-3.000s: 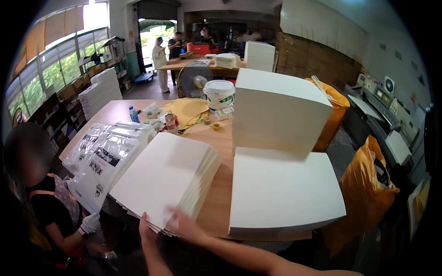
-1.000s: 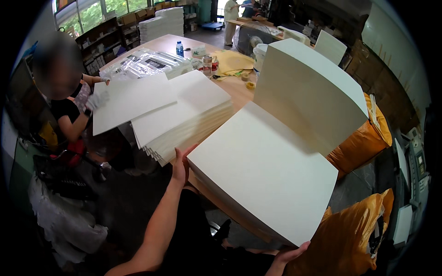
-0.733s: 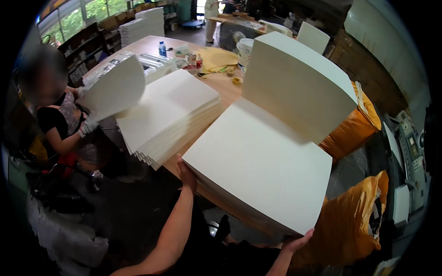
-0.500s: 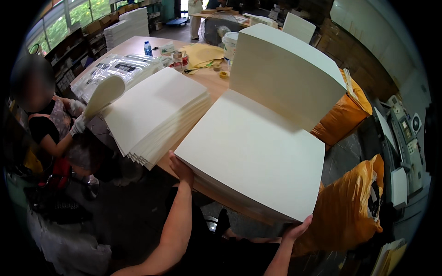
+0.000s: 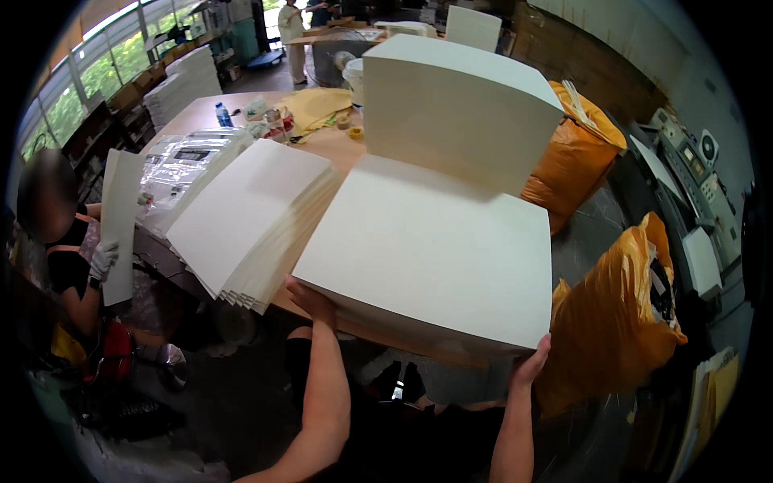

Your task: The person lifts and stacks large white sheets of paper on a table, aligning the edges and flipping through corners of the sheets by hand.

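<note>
Clock directions here run from the middle of the big near stack of white sheets [image 5: 427,249], which sits dead centre at the near edge of the wooden table [image 5: 342,153]. Both bare hands are on that one. Left hand [image 5: 312,303] is at 8 o'clock, against the near-left corner, thumb up along the edge. Right hand [image 5: 530,364] is at about 5, palm up against the near-right corner. So the stack's got a hand on each front corner, but the finger ends are mostly hidden, and I honestly can't tell how far they're curled or whether any go underneath.

Right behind, at 12 to 1 o'clock, there's a taller white stack [image 5: 459,121] standing higher than the near one. Over at 9 to 10 is a fanned stack [image 5: 250,209], its layers stepped like stairs along the near edge, with clear plastic packages [image 5: 179,161] just beyond it at 10.

Way out at 9, a co-worker's gloved hand [image 5: 104,260] has hold of a bent white sheet [image 5: 121,217]. Two orange sacks too: a full-looking one [image 5: 568,165] at 2 and a crumpled, open one [image 5: 608,318] at 4.
</note>
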Action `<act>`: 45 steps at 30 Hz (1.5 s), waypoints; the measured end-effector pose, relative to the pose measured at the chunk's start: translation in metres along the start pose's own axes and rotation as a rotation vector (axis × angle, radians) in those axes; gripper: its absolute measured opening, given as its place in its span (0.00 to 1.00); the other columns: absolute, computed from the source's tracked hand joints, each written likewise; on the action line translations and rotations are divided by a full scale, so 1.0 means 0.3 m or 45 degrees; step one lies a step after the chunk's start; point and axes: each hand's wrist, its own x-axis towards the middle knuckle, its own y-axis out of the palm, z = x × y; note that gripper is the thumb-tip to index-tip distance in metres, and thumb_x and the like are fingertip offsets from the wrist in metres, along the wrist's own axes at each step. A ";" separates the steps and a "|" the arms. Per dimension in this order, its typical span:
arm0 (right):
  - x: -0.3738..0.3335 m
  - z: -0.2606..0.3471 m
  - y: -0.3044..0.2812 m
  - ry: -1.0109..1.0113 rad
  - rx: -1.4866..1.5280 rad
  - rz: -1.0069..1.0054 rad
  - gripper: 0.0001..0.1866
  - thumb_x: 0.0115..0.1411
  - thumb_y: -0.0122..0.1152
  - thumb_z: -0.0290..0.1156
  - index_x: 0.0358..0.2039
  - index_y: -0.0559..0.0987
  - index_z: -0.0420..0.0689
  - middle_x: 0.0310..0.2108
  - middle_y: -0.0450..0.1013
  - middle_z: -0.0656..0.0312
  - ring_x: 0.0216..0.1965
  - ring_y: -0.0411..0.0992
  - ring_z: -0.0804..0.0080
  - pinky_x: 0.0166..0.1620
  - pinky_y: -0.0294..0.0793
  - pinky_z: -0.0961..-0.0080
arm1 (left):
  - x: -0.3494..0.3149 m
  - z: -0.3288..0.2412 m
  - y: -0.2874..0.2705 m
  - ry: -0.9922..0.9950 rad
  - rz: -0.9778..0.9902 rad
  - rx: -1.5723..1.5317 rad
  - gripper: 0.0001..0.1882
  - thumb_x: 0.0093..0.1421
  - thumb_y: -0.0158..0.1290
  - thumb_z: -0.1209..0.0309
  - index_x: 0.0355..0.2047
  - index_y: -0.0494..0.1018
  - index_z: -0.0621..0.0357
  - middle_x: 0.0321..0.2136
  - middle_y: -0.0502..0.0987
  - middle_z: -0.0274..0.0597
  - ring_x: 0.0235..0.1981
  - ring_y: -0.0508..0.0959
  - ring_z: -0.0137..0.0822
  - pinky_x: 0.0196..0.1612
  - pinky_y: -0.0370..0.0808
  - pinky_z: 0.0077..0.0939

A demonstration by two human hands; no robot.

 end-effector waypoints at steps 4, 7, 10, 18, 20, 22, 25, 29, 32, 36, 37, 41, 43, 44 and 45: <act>0.047 -0.089 -0.009 -0.203 -0.173 -0.185 0.31 0.78 0.39 0.48 0.61 0.71 0.30 0.60 0.70 0.52 0.59 0.68 0.64 0.64 0.62 0.68 | 0.142 0.186 -0.105 -0.246 0.074 -0.311 0.38 0.76 0.35 0.43 0.73 0.57 0.60 0.71 0.62 0.46 0.68 0.64 0.43 0.70 0.58 0.37; 0.024 -0.050 -0.037 -0.247 -0.352 -0.104 0.31 0.78 0.37 0.47 0.59 0.72 0.29 0.59 0.71 0.51 0.59 0.68 0.63 0.63 0.63 0.68 | 0.094 -0.012 -0.104 -0.224 0.563 -0.528 0.36 0.76 0.34 0.42 0.66 0.68 0.59 0.61 0.74 0.45 0.63 0.71 0.42 0.67 0.64 0.37; 0.017 -0.041 -0.012 -0.305 -0.335 0.002 0.30 0.78 0.35 0.47 0.57 0.74 0.32 0.54 0.73 0.53 0.55 0.70 0.66 0.59 0.65 0.69 | 0.038 -0.158 -0.065 -0.213 0.601 -0.400 0.32 0.76 0.37 0.50 0.65 0.69 0.63 0.61 0.74 0.47 0.63 0.72 0.42 0.67 0.64 0.35; -0.009 0.001 -0.013 -0.166 -0.355 0.018 0.30 0.78 0.35 0.47 0.60 0.73 0.34 0.56 0.73 0.53 0.57 0.69 0.66 0.62 0.65 0.70 | 0.098 -0.125 -0.102 -0.091 0.548 -0.169 0.26 0.75 0.39 0.62 0.63 0.70 0.70 0.62 0.73 0.51 0.62 0.72 0.43 0.67 0.64 0.35; -0.014 0.013 -0.022 -0.219 -0.504 -0.020 0.31 0.79 0.34 0.48 0.62 0.72 0.34 0.58 0.72 0.52 0.60 0.68 0.64 0.64 0.63 0.70 | 0.056 -0.222 -0.072 0.083 0.584 -0.194 0.24 0.74 0.40 0.62 0.59 0.71 0.70 0.62 0.71 0.51 0.63 0.70 0.42 0.69 0.62 0.38; -0.014 0.025 -0.022 -0.239 -0.425 0.076 0.33 0.78 0.36 0.52 0.64 0.69 0.34 0.61 0.70 0.51 0.63 0.66 0.64 0.67 0.60 0.69 | -0.138 -0.430 0.004 0.264 0.405 -0.382 0.24 0.74 0.38 0.62 0.56 0.72 0.70 0.61 0.70 0.51 0.62 0.71 0.41 0.68 0.65 0.39; -0.004 0.049 0.029 -0.082 -0.293 0.165 0.40 0.75 0.40 0.60 0.69 0.64 0.35 0.66 0.65 0.51 0.67 0.61 0.64 0.70 0.55 0.68 | -0.296 -0.486 0.143 0.699 1.189 -0.129 0.15 0.66 0.49 0.71 0.51 0.76 0.63 0.50 0.78 0.47 0.51 0.78 0.40 0.52 0.77 0.36; -0.019 0.137 -0.018 -0.132 -0.333 0.149 0.39 0.71 0.52 0.62 0.62 0.71 0.36 0.57 0.73 0.53 0.60 0.69 0.66 0.65 0.64 0.69 | -0.557 -0.580 0.360 1.283 2.077 0.174 0.09 0.57 0.61 0.76 0.39 0.83 0.53 0.29 0.80 0.38 0.32 0.79 0.39 0.37 0.77 0.34; -0.044 0.220 -0.048 -0.105 -0.878 0.059 0.25 0.70 0.60 0.52 0.45 0.78 0.38 0.39 0.78 0.63 0.43 0.74 0.74 0.48 0.73 0.75 | -0.582 -0.528 0.373 1.132 2.166 0.271 0.09 0.55 0.63 0.76 0.37 0.84 0.53 0.28 0.80 0.38 0.29 0.79 0.38 0.35 0.77 0.31; -0.037 0.416 -0.016 -0.123 -1.430 0.344 0.27 0.71 0.58 0.50 0.25 0.76 0.38 0.19 0.71 0.49 0.23 0.74 0.53 0.29 0.71 0.60 | -0.585 -0.538 0.371 1.143 2.121 0.157 0.10 0.55 0.61 0.77 0.38 0.83 0.54 0.32 0.81 0.39 0.35 0.80 0.39 0.38 0.78 0.31; -0.034 0.457 0.005 -0.221 -1.620 0.419 0.27 0.73 0.54 0.49 0.25 0.76 0.38 0.21 0.73 0.47 0.24 0.74 0.46 0.28 0.70 0.55 | -0.589 -0.538 0.371 1.194 2.077 0.066 0.10 0.56 0.61 0.78 0.39 0.83 0.54 0.33 0.81 0.40 0.36 0.81 0.40 0.38 0.78 0.31; -0.034 0.557 0.203 -0.287 -1.586 0.237 0.26 0.70 0.59 0.49 0.23 0.73 0.39 0.19 0.72 0.52 0.21 0.72 0.51 0.27 0.70 0.58 | -0.560 -0.510 0.363 1.070 2.075 0.022 0.11 0.58 0.60 0.78 0.42 0.82 0.55 0.41 0.81 0.42 0.42 0.82 0.42 0.43 0.80 0.34; -0.056 0.513 0.284 -0.622 -1.695 0.066 0.26 0.69 0.61 0.49 0.22 0.71 0.40 0.20 0.72 0.53 0.20 0.71 0.52 0.26 0.70 0.60 | -0.572 -0.510 0.364 0.942 2.134 0.068 0.13 0.58 0.60 0.80 0.44 0.81 0.57 0.44 0.81 0.43 0.43 0.82 0.43 0.44 0.81 0.35; -0.042 0.448 0.273 -0.637 -1.596 0.045 0.26 0.67 0.65 0.48 0.21 0.68 0.42 0.20 0.71 0.53 0.19 0.71 0.57 0.26 0.70 0.62 | -0.580 -0.515 0.366 0.912 2.151 0.064 0.13 0.59 0.60 0.79 0.44 0.81 0.57 0.44 0.81 0.43 0.44 0.82 0.44 0.44 0.81 0.35; -0.022 0.444 0.265 -0.324 -1.107 0.049 0.25 0.68 0.63 0.46 0.22 0.68 0.41 0.18 0.68 0.57 0.20 0.70 0.66 0.25 0.68 0.66 | -0.581 -0.522 0.366 0.888 2.158 0.060 0.13 0.59 0.60 0.79 0.45 0.81 0.57 0.45 0.81 0.43 0.44 0.82 0.44 0.45 0.81 0.36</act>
